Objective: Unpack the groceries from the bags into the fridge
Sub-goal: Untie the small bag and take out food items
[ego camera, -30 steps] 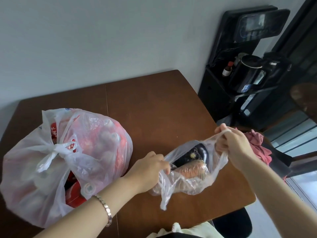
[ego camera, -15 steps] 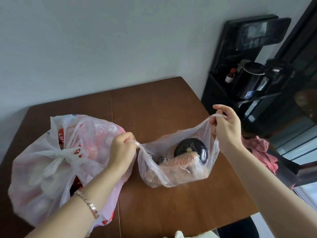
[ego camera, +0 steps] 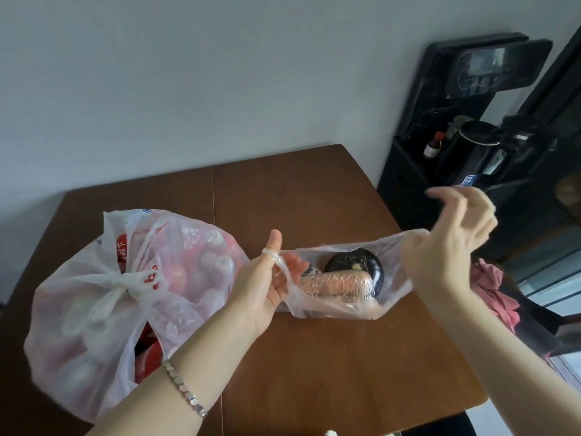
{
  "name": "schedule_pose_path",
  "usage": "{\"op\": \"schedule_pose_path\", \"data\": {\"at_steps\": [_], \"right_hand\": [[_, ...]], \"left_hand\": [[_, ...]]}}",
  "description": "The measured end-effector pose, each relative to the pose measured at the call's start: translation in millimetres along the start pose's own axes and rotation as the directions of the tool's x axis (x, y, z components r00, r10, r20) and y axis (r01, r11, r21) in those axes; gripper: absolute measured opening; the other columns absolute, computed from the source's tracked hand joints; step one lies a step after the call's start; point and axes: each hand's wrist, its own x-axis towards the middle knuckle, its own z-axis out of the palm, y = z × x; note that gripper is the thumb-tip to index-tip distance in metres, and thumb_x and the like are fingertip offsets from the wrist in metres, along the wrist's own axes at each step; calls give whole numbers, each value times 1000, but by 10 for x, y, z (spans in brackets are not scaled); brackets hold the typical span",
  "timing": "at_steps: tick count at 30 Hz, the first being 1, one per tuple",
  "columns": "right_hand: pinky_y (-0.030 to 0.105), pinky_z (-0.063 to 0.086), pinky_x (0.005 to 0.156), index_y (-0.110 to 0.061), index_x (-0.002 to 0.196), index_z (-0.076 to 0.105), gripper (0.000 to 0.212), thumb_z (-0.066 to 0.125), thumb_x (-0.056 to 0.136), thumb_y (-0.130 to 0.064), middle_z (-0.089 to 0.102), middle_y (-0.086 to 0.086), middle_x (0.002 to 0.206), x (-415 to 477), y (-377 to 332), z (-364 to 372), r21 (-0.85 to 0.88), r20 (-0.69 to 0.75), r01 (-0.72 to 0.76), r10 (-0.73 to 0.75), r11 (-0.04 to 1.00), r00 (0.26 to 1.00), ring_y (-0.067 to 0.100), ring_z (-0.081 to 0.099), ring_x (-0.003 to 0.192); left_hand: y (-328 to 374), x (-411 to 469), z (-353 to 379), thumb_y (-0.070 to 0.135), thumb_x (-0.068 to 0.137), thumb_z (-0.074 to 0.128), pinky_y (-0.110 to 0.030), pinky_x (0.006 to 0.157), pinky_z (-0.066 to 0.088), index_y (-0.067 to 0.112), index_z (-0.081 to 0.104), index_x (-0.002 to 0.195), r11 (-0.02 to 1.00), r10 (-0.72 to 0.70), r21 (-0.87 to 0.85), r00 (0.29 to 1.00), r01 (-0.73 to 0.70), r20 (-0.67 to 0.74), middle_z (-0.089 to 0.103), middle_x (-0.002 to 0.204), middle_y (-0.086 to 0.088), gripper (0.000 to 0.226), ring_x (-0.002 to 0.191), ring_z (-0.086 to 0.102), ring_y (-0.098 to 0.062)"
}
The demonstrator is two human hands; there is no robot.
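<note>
A small clear plastic bag (ego camera: 391, 297) lies on the brown table (ego camera: 298, 190), stretched wide between my hands. Inside it show a film-wrapped carrot (ego camera: 333, 283) and a dark round eggplant (ego camera: 361, 264). My left hand (ego camera: 267, 287) is palm up with straight fingers, and one bag handle is looped round its thumb. My right hand (ego camera: 449, 247) is raised at the bag's right end. The other handle runs behind that hand, whose fingers are loosely curled and blurred. A large knotted white bag (ego camera: 103, 297) full of red-packed goods sits to the left.
A black stand (ego camera: 405, 184) with a kettle (ego camera: 471, 152) and a small bottle (ego camera: 432, 146) is beside the table's far right corner. A pink cloth (ego camera: 493, 291) lies on a dark chair at the right edge. A grey wall runs behind the table.
Both hands have loosened from pinching the handles and spread further apart. The left hand turned palm up with the handle round its thumb, and the bag mouth is pulled wider.
</note>
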Motion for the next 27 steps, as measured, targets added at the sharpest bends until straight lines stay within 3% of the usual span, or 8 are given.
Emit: {"op": "schedule_pose_path", "data": {"at_steps": [2, 4, 7, 10, 17, 20, 24, 27], "right_hand": [[31, 37, 89, -7, 93, 63, 34, 43, 70, 9, 57, 12, 104, -162, -106, 84, 117, 274, 423, -438, 899, 856, 26, 50, 100], [33, 48, 86, -10, 106, 65, 26, 50, 87, -2, 61, 9, 111, -292, -113, 308, 103, 803, 395, -310, 913, 508, 25, 58, 100], [38, 38, 104, -18, 138, 39, 51, 51, 92, -38, 45, 4, 138, -448, 202, 750, -139, 967, 571, -13, 809, 254, 24, 44, 127], [35, 39, 101, -18, 134, 40, 55, 60, 86, -36, 50, 2, 133, -586, 393, 881, -187, 958, 700, -31, 689, 287, 22, 45, 125], [20, 40, 71, -36, 108, 51, 39, 65, 75, -50, 55, -19, 100, -626, 454, 322, -42, 827, 317, -145, 947, 543, 5, 56, 94], [15, 47, 66, -43, 92, 52, 39, 78, 63, -47, 59, -25, 82, -505, 343, -16, 146, 711, 127, -193, 981, 677, -2, 61, 80], [12, 53, 66, -37, 95, 57, 49, 88, 60, -24, 68, -19, 85, -399, 96, -117, 432, 684, -282, -107, 857, 722, -4, 65, 86], [18, 53, 61, -20, 96, 63, 38, 80, 65, -31, 72, -12, 84, -415, -165, 12, 547, 718, -482, -88, 684, 690, 8, 70, 79]], "left_hand": [[-10, -21, 51, 40, 78, 65, -23, 53, 52, 14, 63, 98, 990, 32, 137, 998, -39, 52, 71, 93, -5, 33, 66, 69, -16], [-51, -39, 62, 39, 86, 60, -26, 54, 51, 24, 60, 109, 963, 59, 256, 994, -81, 92, 70, 97, -3, 28, 66, 69, -15], [-83, -91, 46, 32, 87, 62, -26, 55, 49, 28, 57, 114, 944, 73, 314, 991, -104, 110, 65, 93, -6, 28, 62, 64, -15], [-74, -142, 23, 23, 91, 59, -24, 52, 49, 26, 55, 116, 951, 64, 293, 991, -97, 122, 62, 93, -9, 26, 53, 57, -12], [127, -95, -75, -4, 91, 35, -22, 47, 35, 22, 59, 100, 891, 272, 372, 962, -259, 19, 58, 77, -9, 37, 50, 40, -12], [251, -135, -61, 28, 85, 57, -27, 64, 41, 25, 53, 110, 779, 417, 483, 906, -400, 77, 55, 86, -1, 26, 62, 48, -10], [274, -260, 92, 78, 44, 60, -31, 100, 42, 49, 51, 104, 579, 354, 613, 843, -538, 406, 33, 135, 15, 67, 111, 49, -8], [255, -234, 205, 71, 48, 72, -21, 87, 49, 33, 59, 104, 527, 352, 654, 840, -543, 414, 59, 118, 14, 69, 104, 59, -3]]}}
